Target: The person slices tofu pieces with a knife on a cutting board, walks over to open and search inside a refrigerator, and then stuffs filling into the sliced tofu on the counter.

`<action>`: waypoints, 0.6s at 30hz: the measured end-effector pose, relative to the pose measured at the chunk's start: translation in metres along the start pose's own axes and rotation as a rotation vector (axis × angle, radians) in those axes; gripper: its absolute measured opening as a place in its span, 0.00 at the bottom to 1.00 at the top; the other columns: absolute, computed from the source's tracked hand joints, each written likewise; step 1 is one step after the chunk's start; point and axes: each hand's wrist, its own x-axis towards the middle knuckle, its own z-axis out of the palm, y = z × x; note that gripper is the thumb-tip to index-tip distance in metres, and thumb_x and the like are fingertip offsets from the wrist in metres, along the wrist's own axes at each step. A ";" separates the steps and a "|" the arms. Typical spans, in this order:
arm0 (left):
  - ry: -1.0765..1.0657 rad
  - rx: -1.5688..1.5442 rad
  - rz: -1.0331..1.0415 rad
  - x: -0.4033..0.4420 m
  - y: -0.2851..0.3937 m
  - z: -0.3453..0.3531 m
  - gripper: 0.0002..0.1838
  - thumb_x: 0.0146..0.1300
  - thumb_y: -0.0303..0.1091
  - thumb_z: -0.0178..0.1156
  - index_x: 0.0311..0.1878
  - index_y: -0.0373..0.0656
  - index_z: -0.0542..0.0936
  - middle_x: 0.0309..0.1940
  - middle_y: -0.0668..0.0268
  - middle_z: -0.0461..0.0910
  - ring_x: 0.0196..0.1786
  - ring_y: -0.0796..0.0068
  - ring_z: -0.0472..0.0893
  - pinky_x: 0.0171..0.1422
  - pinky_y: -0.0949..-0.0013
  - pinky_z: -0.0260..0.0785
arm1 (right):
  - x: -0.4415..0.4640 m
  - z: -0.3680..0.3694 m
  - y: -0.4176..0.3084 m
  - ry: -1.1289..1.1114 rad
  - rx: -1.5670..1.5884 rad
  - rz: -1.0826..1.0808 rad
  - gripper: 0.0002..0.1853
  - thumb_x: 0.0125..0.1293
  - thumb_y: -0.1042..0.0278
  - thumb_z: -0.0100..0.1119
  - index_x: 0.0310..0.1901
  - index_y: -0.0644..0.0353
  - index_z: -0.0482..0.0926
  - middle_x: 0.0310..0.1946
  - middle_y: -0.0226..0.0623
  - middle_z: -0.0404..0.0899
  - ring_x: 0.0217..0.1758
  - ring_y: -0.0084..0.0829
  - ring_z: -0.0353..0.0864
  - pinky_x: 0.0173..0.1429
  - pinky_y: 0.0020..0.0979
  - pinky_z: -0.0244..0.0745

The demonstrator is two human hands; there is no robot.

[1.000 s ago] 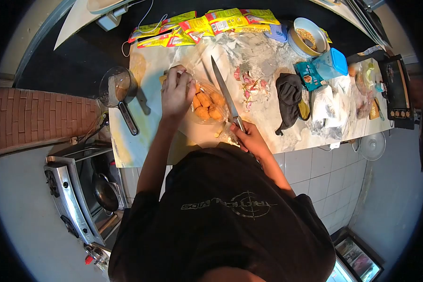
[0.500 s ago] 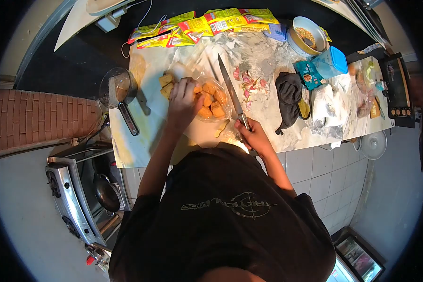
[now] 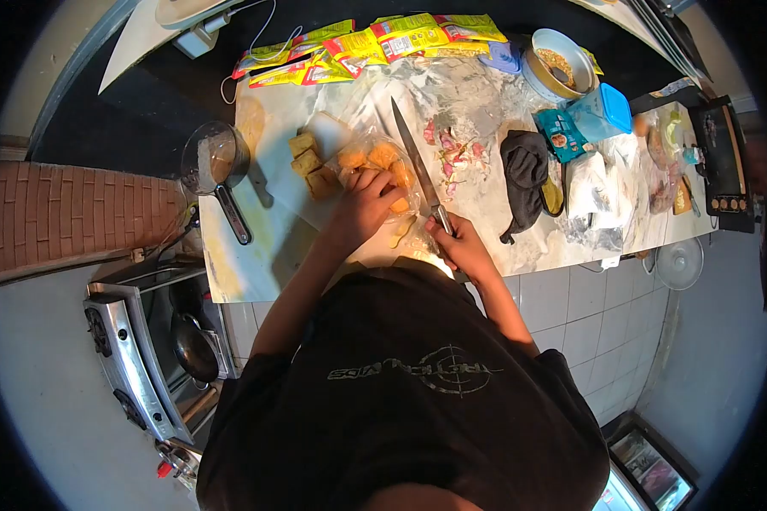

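Observation:
My left hand reaches over a clear plastic bag of orange-brown fried tofu pieces. Its fingers are bent and somewhat apart, touching the pieces; the fingertips are partly hidden, and no lifted piece shows. Just left of the bag, several tan tofu cubes sit in a short row on a pale board. A long kitchen knife is held by its handle in my right hand, blade pointing away from me along the bag's right side.
Garlic and shallot peelings lie right of the knife. A handled pan stands at the left. Yellow packets line the back. Rightward are a bowl, a blue-lidded container, a dark cloth and white plastic bags.
My left hand has moved right from the tan cubes to the bag. Another tan cube now shows in the row where the hand was. The right hand and knife have barely moved.

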 end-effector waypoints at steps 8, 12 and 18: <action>0.198 -0.360 -0.212 -0.015 -0.011 -0.012 0.16 0.60 0.29 0.63 0.51 0.42 0.75 0.51 0.65 0.75 0.53 0.66 0.75 0.59 0.63 0.67 | 0.013 -0.010 0.031 0.139 -0.302 -0.248 0.14 0.67 0.60 0.60 0.43 0.64 0.77 0.20 0.32 0.71 0.25 0.30 0.76 0.32 0.32 0.71; 0.382 -0.987 -0.547 -0.030 -0.020 -0.005 0.16 0.70 0.33 0.58 0.57 0.41 0.72 0.51 0.66 0.76 0.49 0.76 0.76 0.52 0.70 0.72 | 0.005 -0.003 0.001 0.294 -0.611 -0.360 0.18 0.64 0.59 0.64 0.45 0.68 0.78 0.30 0.46 0.78 0.37 0.43 0.80 0.44 0.38 0.73; 0.397 -1.465 -0.760 -0.032 -0.003 -0.035 0.19 0.72 0.36 0.51 0.62 0.38 0.68 0.48 0.63 0.77 0.51 0.72 0.79 0.56 0.67 0.71 | 0.036 0.009 -0.012 0.374 -0.555 -0.502 0.22 0.58 0.58 0.68 0.47 0.68 0.79 0.37 0.53 0.81 0.35 0.45 0.81 0.41 0.39 0.74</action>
